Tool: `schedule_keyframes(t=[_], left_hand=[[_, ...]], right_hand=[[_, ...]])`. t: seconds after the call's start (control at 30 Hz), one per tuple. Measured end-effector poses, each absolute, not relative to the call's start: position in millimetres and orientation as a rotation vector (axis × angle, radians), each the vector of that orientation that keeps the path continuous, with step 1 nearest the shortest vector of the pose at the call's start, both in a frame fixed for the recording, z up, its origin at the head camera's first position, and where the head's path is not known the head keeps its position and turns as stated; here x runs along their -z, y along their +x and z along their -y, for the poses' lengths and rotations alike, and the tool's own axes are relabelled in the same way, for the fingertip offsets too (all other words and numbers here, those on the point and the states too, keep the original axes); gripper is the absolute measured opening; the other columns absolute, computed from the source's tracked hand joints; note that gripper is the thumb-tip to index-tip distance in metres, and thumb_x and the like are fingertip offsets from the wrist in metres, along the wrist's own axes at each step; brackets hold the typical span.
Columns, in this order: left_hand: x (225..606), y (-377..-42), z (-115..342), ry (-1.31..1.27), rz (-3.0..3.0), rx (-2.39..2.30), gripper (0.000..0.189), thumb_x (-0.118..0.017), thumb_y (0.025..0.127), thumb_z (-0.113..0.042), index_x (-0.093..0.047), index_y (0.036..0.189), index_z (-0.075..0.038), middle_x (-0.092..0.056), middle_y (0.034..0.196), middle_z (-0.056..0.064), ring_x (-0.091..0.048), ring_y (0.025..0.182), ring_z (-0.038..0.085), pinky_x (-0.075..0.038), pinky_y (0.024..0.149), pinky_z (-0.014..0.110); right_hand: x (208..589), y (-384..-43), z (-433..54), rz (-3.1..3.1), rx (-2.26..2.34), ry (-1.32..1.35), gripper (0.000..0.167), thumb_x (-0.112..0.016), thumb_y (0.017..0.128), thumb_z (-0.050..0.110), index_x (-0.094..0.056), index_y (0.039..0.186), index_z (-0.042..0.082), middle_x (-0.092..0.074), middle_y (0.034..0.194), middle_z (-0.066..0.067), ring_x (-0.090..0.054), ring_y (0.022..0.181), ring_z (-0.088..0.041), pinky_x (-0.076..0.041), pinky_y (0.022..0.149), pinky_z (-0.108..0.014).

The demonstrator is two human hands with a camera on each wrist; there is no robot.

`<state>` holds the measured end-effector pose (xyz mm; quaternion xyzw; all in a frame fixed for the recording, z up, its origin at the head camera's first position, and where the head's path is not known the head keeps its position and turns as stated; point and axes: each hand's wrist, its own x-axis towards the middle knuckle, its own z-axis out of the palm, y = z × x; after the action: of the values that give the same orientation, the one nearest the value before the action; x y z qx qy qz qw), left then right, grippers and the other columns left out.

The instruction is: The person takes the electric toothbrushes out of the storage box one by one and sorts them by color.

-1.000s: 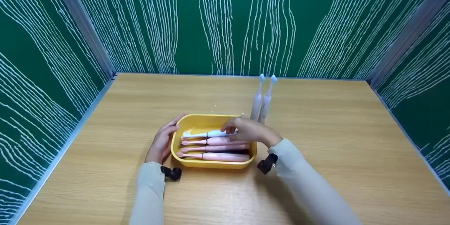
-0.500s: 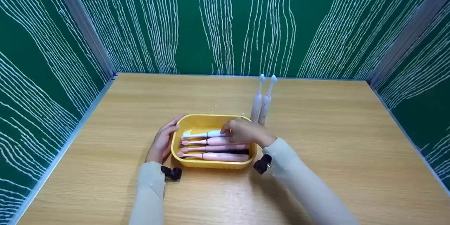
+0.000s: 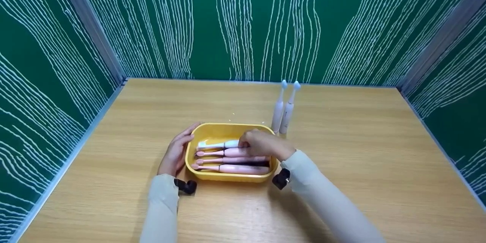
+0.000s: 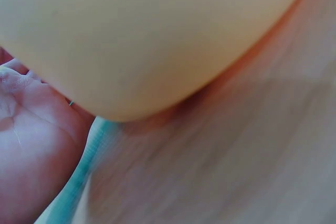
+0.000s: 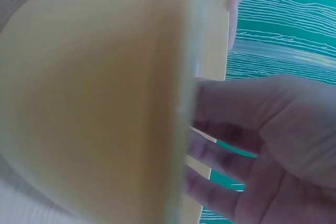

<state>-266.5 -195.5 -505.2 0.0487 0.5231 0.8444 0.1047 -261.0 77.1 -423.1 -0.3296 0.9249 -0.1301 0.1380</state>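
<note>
A yellow plastic basket (image 3: 228, 178) stands on the table with electric toothbrushes lying side by side inside. The rearmost is a white toothbrush (image 3: 231, 144), its head to the left. In front of it lie three pink toothbrushes, the nearest pink toothbrush (image 3: 243, 169) along the front wall. My right hand (image 3: 265, 143) reaches over the basket's right end and pinches the white toothbrush's handle; in the right wrist view the rim hides the fingertips. My left hand (image 3: 175, 155) rests along the outside of the left wall, its palm (image 4: 37, 145) beside the basket in the left wrist view.
Two pale electric toothbrushes, a left toothbrush (image 3: 277, 117) and a right toothbrush (image 3: 287, 117), stand upright just behind the basket's right corner. Small white specks (image 3: 233, 114) lie on the wooden table (image 3: 360, 140). Green panels (image 3: 205, 26) with white lines enclose it at the back and sides.
My right hand has moved slightly left and deeper into the basket, its fingers closing on the white toothbrush. The left hand and the basket stay in place.
</note>
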Motion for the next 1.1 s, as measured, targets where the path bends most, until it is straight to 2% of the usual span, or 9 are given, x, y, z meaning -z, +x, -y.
schedule_keyframes(t=[0.13,0.5,0.83,1.1], left_hand=[[505.8,-266.4,195.3,0.149,-1.545,-2.496,0.051,-0.032,0.098,-0.001,-0.027,0.148,0.005,-0.021,0.16,0.013,-0.014,0.148,0.021,-0.012,0.122,0.035],[504.8,-267.3,194.9,0.127,-1.547,-2.481,0.052,-0.032,0.097,-0.001,-0.029,0.149,0.003,-0.025,0.158,0.014,-0.024,0.144,0.024,-0.018,0.121,0.037],[504.8,-266.9,194.8,0.137,-1.545,-2.49,0.051,-0.031,0.097,0.0,-0.028,0.148,0.004,-0.024,0.158,0.014,-0.022,0.145,0.025,-0.017,0.122,0.037],[504.9,-266.7,195.4,0.129,-1.525,-2.487,0.051,-0.031,0.098,-0.001,-0.028,0.149,0.003,-0.025,0.158,0.013,-0.025,0.144,0.024,-0.019,0.121,0.038]], right_hand=[[425.9,-261.3,-76.2,-2.662,0.375,-0.938,0.017,-0.061,0.092,0.01,-0.07,0.106,0.014,-0.066,0.101,-0.002,-0.056,0.087,-0.016,-0.053,0.083,-0.027],[428.2,-260.3,-80.8,-2.659,0.446,-1.089,0.019,-0.063,0.088,0.002,-0.07,0.105,0.008,-0.065,0.092,-0.003,-0.055,0.083,-0.017,-0.052,0.078,-0.03],[426.0,-259.7,-82.7,-2.648,0.459,-1.125,0.026,-0.064,0.085,-0.002,-0.071,0.107,0.008,-0.07,0.097,-0.006,-0.06,0.084,-0.018,-0.055,0.082,-0.032],[422.5,-256.5,-83.4,-2.642,0.45,-1.002,0.029,-0.063,0.088,0.002,-0.071,0.113,0.013,-0.071,0.106,-0.004,-0.062,0.092,-0.017,-0.054,0.09,-0.033]])
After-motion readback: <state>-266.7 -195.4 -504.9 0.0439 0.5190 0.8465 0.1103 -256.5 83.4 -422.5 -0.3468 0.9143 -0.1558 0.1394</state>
